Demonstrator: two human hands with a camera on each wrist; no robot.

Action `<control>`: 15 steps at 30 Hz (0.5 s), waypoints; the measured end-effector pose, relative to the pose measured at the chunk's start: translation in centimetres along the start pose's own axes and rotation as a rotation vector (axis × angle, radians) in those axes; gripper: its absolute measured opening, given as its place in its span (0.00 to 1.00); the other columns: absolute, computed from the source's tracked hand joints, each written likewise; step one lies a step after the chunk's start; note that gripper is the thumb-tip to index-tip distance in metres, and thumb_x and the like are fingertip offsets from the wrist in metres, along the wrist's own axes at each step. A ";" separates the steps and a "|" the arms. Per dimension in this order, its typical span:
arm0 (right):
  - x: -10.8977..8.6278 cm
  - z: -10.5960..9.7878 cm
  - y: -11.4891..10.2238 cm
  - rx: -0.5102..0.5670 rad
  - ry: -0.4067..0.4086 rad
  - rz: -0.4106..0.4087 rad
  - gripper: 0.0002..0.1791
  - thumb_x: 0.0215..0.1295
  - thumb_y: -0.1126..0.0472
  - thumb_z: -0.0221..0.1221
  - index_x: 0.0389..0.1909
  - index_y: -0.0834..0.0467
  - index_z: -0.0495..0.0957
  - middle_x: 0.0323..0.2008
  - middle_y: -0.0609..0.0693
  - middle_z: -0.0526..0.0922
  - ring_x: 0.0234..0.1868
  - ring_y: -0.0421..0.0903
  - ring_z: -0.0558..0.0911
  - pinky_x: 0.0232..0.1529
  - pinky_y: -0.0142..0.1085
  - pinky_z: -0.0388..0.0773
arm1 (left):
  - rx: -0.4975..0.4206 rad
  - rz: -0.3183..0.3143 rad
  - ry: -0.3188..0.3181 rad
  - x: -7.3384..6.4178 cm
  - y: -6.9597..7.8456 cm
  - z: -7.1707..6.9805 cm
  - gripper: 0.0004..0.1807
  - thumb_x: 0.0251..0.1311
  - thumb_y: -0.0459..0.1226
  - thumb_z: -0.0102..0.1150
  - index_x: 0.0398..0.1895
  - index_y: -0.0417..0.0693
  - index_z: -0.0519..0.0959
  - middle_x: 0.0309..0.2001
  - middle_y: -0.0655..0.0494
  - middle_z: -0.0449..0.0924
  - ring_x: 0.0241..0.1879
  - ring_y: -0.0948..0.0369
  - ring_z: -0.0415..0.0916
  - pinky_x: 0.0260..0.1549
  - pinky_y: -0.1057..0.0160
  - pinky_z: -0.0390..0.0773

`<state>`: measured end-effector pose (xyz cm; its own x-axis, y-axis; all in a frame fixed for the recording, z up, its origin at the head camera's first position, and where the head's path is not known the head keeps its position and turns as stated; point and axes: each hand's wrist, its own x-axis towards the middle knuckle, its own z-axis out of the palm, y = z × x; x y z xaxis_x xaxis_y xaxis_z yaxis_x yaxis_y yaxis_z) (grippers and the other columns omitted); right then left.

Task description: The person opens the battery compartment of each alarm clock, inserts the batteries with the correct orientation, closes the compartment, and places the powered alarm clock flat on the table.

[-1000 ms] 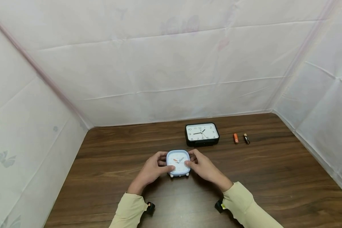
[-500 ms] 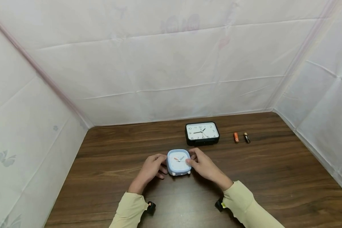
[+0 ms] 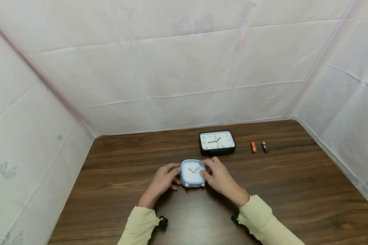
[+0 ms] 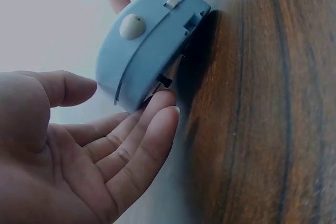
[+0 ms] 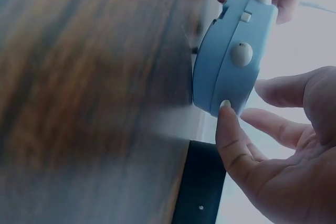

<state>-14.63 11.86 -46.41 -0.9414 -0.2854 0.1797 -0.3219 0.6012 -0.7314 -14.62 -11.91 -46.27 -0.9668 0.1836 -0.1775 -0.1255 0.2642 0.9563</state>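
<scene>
Nearest, your two pale-yellow sleeves (image 3: 140,226) angle in over a dark wood-grain table (image 3: 119,170), a small black device (image 3: 163,223) at each wrist. Between your two hands is one light-blue clock (image 3: 192,180), around the middle of the tabletop, its pale face tipped up toward you. Your left hand (image 3: 162,181) pinches the clock's left edge, thumb at the front rim and fingertips reaching in under the back; your right hand (image 3: 222,178) grips the opposite side, thumb at the edge of the face, fingers round the casing. Seen from your left wrist, two round white feet (image 4: 132,27) stud the clock's underside, with one small white tab (image 4: 172,2) between them and one black knob (image 4: 165,81) jutting from the back. One orange pointer (image 3: 190,169) shows on the dial.

Just beyond, slightly to your right and apart from the first, rests a second timepiece, a black rectangular clock (image 3: 217,141), its numbered white face turned up. Farther right, two batteries lie near each other directly on the wood: one orange battery (image 3: 253,147) and one black battery (image 3: 265,147) with a copper-toned end. Behind, creased white sheeting (image 3: 159,75) walls three sides, printed with faint motifs.
</scene>
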 end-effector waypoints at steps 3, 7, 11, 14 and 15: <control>-0.1 -0.1 -0.1 -0.044 0.026 -0.026 0.16 0.71 0.69 0.68 0.57 0.66 0.85 0.40 0.56 0.76 0.35 0.44 0.80 0.35 0.36 0.79 | -0.002 0.027 0.005 0.0 0.2 0.0 0.20 0.79 0.37 0.55 0.65 0.32 0.79 0.46 0.43 0.86 0.34 0.52 0.85 0.27 0.52 0.87; -0.1 -0.1 -0.1 -0.099 0.070 -0.056 0.13 0.69 0.69 0.69 0.53 0.65 0.86 0.39 0.55 0.76 0.33 0.44 0.80 0.33 0.36 0.78 | 0.004 0.088 -0.001 0.0 0.4 -0.1 0.20 0.78 0.37 0.59 0.65 0.33 0.80 0.48 0.42 0.87 0.36 0.50 0.85 0.30 0.50 0.87; 0.0 -0.2 -0.1 -0.101 0.076 -0.058 0.14 0.68 0.71 0.68 0.53 0.65 0.86 0.39 0.55 0.76 0.33 0.43 0.80 0.31 0.34 0.78 | 0.011 0.138 -0.001 -0.1 0.5 -0.1 0.19 0.77 0.36 0.61 0.65 0.34 0.80 0.48 0.43 0.88 0.37 0.49 0.86 0.31 0.50 0.87; -0.1 -0.2 -0.2 -0.097 0.071 -0.062 0.15 0.68 0.71 0.68 0.54 0.66 0.85 0.39 0.56 0.77 0.33 0.43 0.80 0.30 0.33 0.78 | 0.025 0.160 0.007 -0.1 0.5 -0.1 0.18 0.77 0.33 0.60 0.65 0.37 0.81 0.46 0.46 0.88 0.37 0.50 0.86 0.31 0.53 0.87; -0.1 -0.2 -0.2 -0.096 0.069 -0.062 0.15 0.68 0.71 0.68 0.55 0.66 0.85 0.39 0.55 0.77 0.33 0.42 0.80 0.30 0.33 0.78 | 0.025 0.164 0.008 -0.1 0.5 0.0 0.17 0.77 0.33 0.60 0.65 0.38 0.81 0.46 0.47 0.88 0.37 0.51 0.86 0.31 0.54 0.87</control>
<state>-14.50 11.88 -46.12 -0.9229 -0.2743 0.2701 -0.3850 0.6538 -0.6514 -14.62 -11.83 -45.73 -0.9757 0.2184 -0.0179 0.0393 0.2548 0.9662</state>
